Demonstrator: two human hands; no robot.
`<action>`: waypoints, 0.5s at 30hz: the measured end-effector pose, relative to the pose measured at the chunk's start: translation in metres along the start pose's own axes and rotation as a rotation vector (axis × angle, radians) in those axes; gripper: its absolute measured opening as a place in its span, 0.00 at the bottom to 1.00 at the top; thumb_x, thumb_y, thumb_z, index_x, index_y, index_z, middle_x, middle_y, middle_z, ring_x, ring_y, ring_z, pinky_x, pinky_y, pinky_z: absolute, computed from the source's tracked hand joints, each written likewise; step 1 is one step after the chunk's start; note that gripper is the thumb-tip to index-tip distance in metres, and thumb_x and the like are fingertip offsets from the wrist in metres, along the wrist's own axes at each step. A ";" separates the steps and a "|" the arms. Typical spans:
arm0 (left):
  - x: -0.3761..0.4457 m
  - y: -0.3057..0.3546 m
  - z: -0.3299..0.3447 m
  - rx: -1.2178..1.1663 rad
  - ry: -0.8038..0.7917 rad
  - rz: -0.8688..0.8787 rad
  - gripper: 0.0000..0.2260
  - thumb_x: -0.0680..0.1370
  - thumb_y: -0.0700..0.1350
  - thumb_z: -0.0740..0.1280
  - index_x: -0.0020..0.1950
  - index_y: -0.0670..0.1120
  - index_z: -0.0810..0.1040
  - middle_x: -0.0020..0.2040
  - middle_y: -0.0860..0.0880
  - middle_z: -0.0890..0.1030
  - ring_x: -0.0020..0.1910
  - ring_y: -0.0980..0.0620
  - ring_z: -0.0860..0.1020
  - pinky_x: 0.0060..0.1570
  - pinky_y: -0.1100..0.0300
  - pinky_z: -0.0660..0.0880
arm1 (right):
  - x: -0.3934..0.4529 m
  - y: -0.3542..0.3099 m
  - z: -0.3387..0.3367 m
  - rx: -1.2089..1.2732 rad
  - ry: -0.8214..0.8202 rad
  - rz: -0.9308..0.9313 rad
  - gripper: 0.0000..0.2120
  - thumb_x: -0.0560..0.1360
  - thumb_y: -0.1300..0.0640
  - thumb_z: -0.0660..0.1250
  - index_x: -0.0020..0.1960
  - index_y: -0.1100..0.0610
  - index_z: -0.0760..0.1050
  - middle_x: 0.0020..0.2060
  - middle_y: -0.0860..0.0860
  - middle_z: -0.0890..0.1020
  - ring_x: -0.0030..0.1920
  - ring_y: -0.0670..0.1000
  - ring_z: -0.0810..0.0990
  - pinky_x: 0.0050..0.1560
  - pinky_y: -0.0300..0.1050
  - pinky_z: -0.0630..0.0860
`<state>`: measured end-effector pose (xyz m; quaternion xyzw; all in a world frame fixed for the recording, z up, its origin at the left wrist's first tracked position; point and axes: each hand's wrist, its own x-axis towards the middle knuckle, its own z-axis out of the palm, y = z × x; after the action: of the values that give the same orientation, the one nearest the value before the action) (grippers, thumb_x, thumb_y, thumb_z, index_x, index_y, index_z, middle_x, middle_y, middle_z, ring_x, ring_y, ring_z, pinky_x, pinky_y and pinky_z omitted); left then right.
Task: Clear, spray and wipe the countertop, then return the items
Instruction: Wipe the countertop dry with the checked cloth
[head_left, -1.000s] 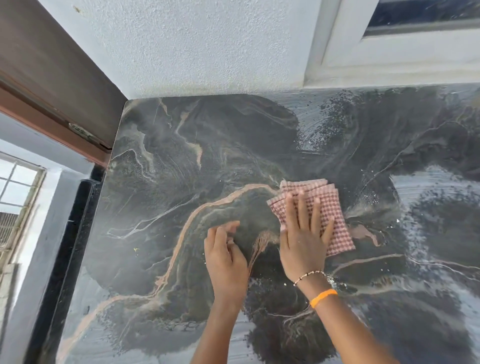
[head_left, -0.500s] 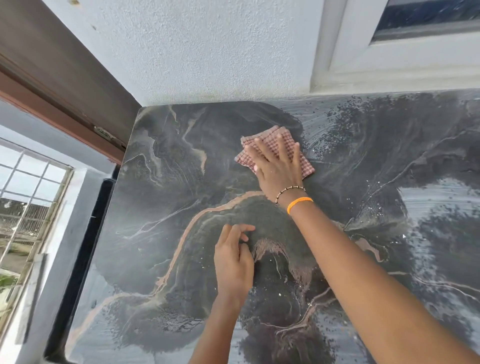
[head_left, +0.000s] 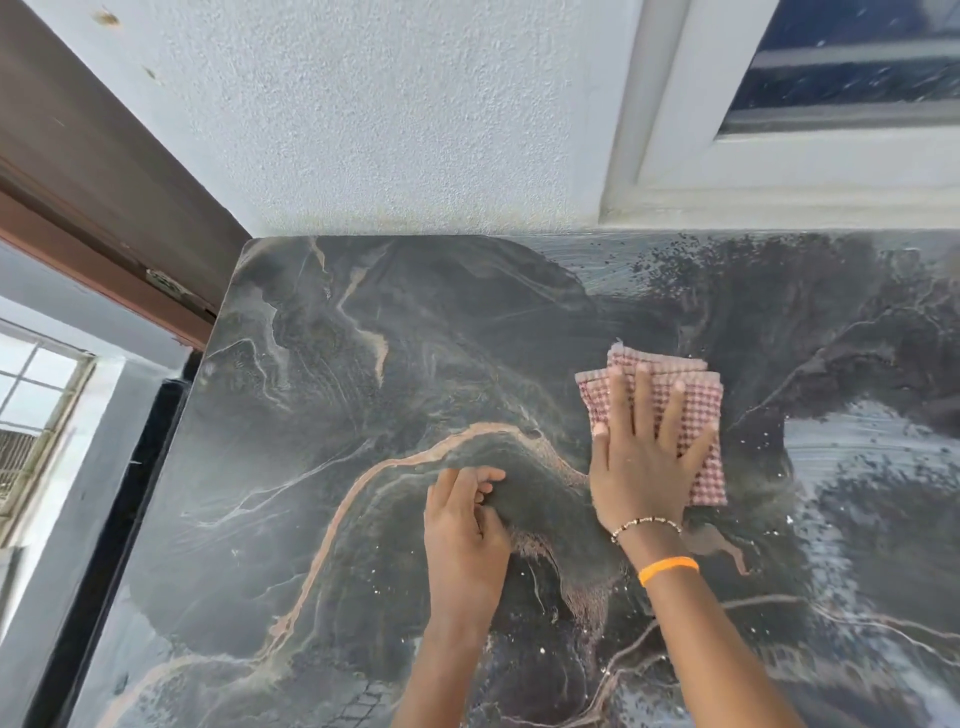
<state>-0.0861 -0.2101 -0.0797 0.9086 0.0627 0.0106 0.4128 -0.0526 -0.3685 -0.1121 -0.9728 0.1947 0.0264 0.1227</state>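
A brown door frame (head_left: 104, 208) borders the dark marbled countertop (head_left: 337, 389) on the left. The left hand (head_left: 462, 535) rests on the stone, fingers loosely curled and holding nothing. Just beside it, the right hand (head_left: 644, 467) presses flat, fingers spread, on the folded checked cloth (head_left: 696, 410) amid wet streaks.

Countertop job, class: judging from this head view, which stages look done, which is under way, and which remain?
Done: the marble countertop carries no items, and droplets and wet streaks show it was sprayed. Under way: the right hand presses flat on the folded checked cloth, wiping; the left hand rests on the stone. Left: the streaky right side, then returning the items, none in view.
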 end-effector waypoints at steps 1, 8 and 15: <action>0.004 0.000 0.000 0.032 0.004 0.011 0.21 0.67 0.25 0.59 0.51 0.46 0.78 0.45 0.52 0.76 0.48 0.52 0.73 0.50 0.58 0.71 | 0.001 -0.015 0.003 -0.012 -0.009 -0.109 0.29 0.78 0.49 0.51 0.76 0.46 0.42 0.77 0.48 0.48 0.76 0.60 0.47 0.70 0.69 0.43; 0.029 0.009 0.004 0.320 -0.114 0.129 0.21 0.72 0.37 0.65 0.65 0.47 0.71 0.65 0.48 0.71 0.63 0.47 0.68 0.68 0.47 0.62 | 0.087 -0.087 0.008 -0.033 -0.080 -0.519 0.26 0.78 0.49 0.52 0.75 0.42 0.50 0.76 0.44 0.55 0.76 0.57 0.50 0.70 0.68 0.42; 0.039 0.007 0.015 0.499 -0.257 0.098 0.26 0.79 0.57 0.54 0.75 0.52 0.55 0.76 0.53 0.54 0.76 0.51 0.50 0.73 0.53 0.42 | 0.166 -0.005 -0.015 0.031 0.022 -0.129 0.26 0.79 0.50 0.51 0.75 0.44 0.49 0.77 0.44 0.52 0.76 0.57 0.48 0.72 0.66 0.44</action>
<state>-0.0459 -0.2210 -0.0850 0.9780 -0.0335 -0.1006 0.1799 0.1027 -0.4293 -0.1126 -0.9816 0.1331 0.0047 0.1372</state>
